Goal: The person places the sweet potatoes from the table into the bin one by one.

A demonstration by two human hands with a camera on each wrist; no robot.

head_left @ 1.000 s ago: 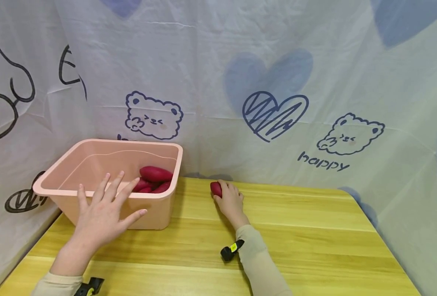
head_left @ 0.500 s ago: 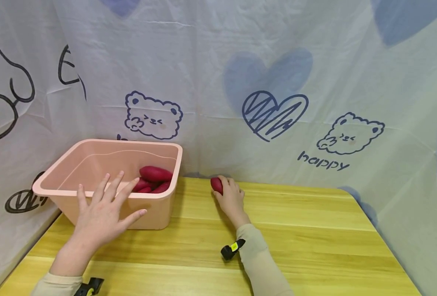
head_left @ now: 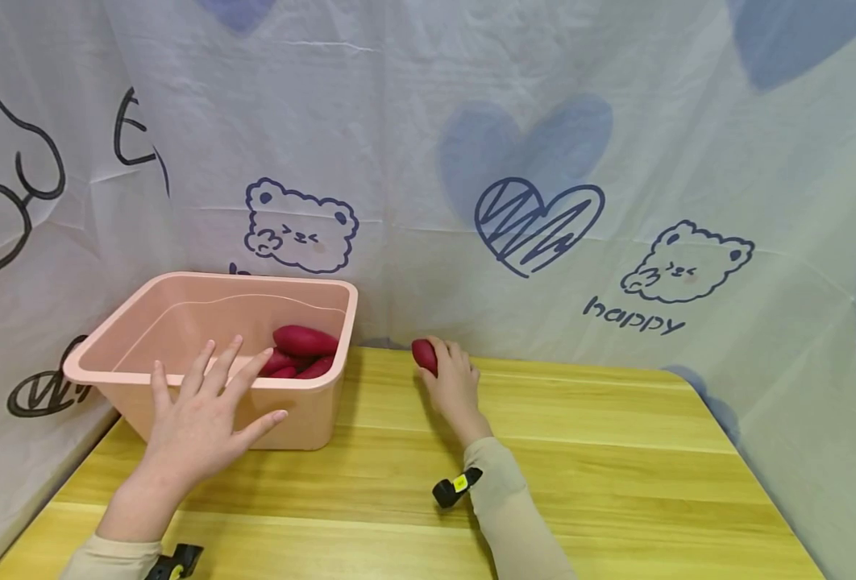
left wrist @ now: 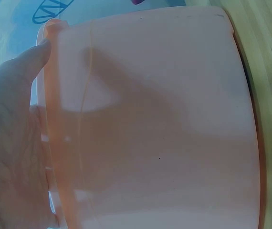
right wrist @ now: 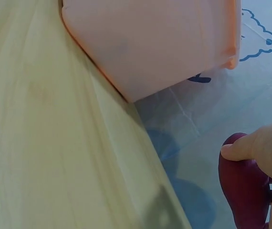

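Observation:
Near the table's back edge, my right hand (head_left: 455, 388) holds a dark red sweet potato (head_left: 424, 356) between thumb and fingers. The right wrist view shows the thumb pressed on the upper part of this sweet potato (right wrist: 241, 186), and a shadow lies on the table below. To the left stands a pink plastic bin (head_left: 301, 415) with several more sweet potatoes (head_left: 305, 341) in its right end. Fingers spread, my left hand (head_left: 199, 419) lies at the bin's front rim; in the left wrist view its thumb (left wrist: 33, 59) touches the rim. The bin's near left floor is hidden.
The wooden table (head_left: 617, 467) stretches away to the right of the bin. A pale curtain (head_left: 413, 266) printed with hearts and bears hangs right behind the table and along both sides. The bin's back sits close to that curtain.
My right hand has risen slightly with the sweet potato, lifting it from the table's back edge. The left hand and the bin have stayed in place.

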